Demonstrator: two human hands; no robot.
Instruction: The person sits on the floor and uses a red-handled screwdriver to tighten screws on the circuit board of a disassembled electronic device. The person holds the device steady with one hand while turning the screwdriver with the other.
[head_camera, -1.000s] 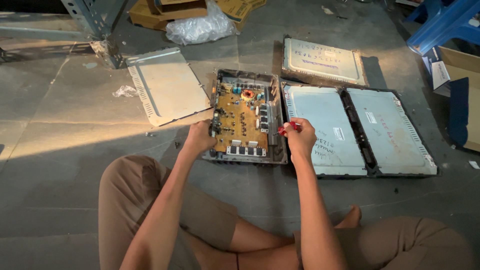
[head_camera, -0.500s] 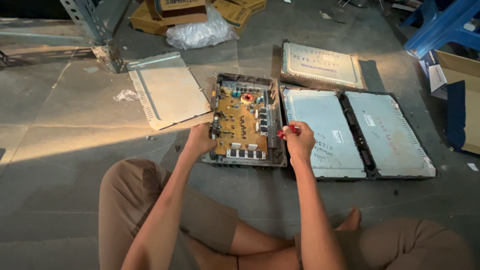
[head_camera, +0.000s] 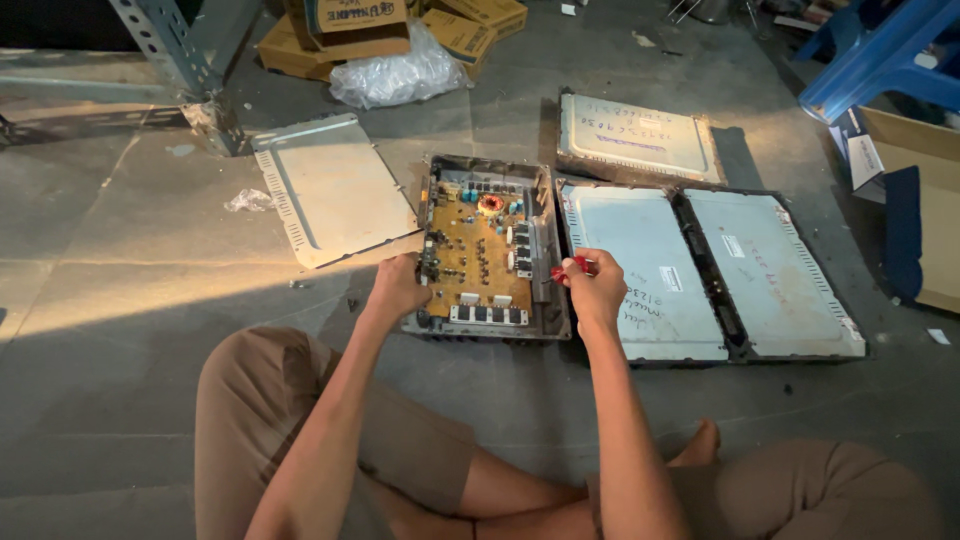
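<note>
The tool's tip is hidden behind the right hand (head_camera: 594, 287); only a red-handled tool (head_camera: 566, 268), likely a screwdriver, shows in its closed fist. The open grey metal case (head_camera: 549, 290) lies on the concrete floor (head_camera: 120, 300), holding a yellow-brown circuit board (head_camera: 470, 255). The right hand sits at the case's 3 o'clock edge; the left hand (head_camera: 397, 286) grips its 8 o'clock edge, fingers curled. A detached grey metal cover (head_camera: 330, 188) lies at 10 o'clock, closed grey units (head_camera: 700, 265) at 3 o'clock.
</note>
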